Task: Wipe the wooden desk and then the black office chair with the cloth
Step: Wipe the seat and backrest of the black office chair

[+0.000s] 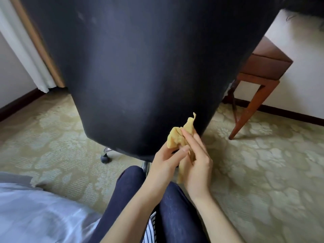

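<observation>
The back of the black office chair (140,67) fills the upper middle of the head view, close in front of me. A crumpled yellow cloth (180,135) sits just below the chair back's lower right edge. My left hand (166,160) grips its lower part with the thumb on top. My right hand (196,155) holds the cloth from the right, fingers lying along it. A strip of cloth hangs down between my palms. The wooden desk (266,64) shows at the right behind the chair, with a drawer front and a slanted leg.
Patterned beige carpet (263,163) covers the floor. A chair castor (105,158) stands under the chair at left. White bedding (35,213) lies at the lower left. My knees in dark jeans (126,190) are at the bottom centre. A curtain (26,50) hangs at the far left.
</observation>
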The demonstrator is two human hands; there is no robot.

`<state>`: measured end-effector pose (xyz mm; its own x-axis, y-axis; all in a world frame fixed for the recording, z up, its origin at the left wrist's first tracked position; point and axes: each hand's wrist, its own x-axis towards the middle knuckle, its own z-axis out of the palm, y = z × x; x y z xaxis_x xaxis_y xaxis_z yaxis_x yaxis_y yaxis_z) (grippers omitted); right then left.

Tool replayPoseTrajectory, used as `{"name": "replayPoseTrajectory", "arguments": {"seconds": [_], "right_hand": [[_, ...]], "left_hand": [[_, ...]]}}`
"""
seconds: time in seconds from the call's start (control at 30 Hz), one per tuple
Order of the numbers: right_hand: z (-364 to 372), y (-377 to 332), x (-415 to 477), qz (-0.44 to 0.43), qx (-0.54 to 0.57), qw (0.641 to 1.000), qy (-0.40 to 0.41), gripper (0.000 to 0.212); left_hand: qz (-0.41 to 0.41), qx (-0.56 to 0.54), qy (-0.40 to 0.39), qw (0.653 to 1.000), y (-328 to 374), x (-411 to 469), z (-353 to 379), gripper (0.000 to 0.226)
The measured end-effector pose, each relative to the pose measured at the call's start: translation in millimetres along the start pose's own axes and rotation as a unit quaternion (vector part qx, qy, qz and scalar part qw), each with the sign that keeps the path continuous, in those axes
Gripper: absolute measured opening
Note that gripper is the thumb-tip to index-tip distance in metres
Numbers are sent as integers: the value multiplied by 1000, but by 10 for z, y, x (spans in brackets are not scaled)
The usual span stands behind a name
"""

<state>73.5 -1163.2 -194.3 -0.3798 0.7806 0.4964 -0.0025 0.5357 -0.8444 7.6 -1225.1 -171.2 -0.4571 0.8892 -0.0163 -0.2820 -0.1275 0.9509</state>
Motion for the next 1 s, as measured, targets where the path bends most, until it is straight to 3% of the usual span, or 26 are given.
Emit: {"name": "replayPoseTrajectory", "arguments": {"seconds": [0.07,0.13,0.2,0.27,0.43,0.47,0.53,0.63,0.73,0.8,0.87,1.0], "right_hand": [[60,-163,-106,45,1,999,5,54],[66,-268,-141,105,22,993,-55,53],[-7,-320,-96,189,91,967,-145,51],[-93,-350,-56,266,188,928,-183,48],[-238,-274,-60,368,342,861,-78,27],[-250,-247,-84,377,318,868,-61,25],[-263,-190,-140,363,163,916,-46,23],[-266,-165,-223,272,-54,960,-24,40],[-257,-204,-251,161,-100,974,-124,61],[-231,-218,-246,154,-122,957,-212,64],[-231,-196,-226,162,-118,953,-228,52],[-238,-162,-204,186,-99,963,-169,9]], "left_hand": [[2,25,38,999,8,-75,-67,22],[-3,34,72,997,20,-122,-182,18],[-20,38,74,996,61,-126,-306,18],[-47,37,79,995,120,-147,-448,20],[-68,74,84,991,192,-150,-676,19],[-68,90,85,990,190,-146,-695,18],[-67,127,83,986,182,-142,-715,13],[-74,189,70,977,188,-135,-719,9],[-73,240,18,968,224,-118,-695,7],[-75,273,-29,959,235,-101,-671,7],[-74,286,-77,952,231,-103,-667,7],[-65,313,-105,942,212,-112,-711,11]]}}
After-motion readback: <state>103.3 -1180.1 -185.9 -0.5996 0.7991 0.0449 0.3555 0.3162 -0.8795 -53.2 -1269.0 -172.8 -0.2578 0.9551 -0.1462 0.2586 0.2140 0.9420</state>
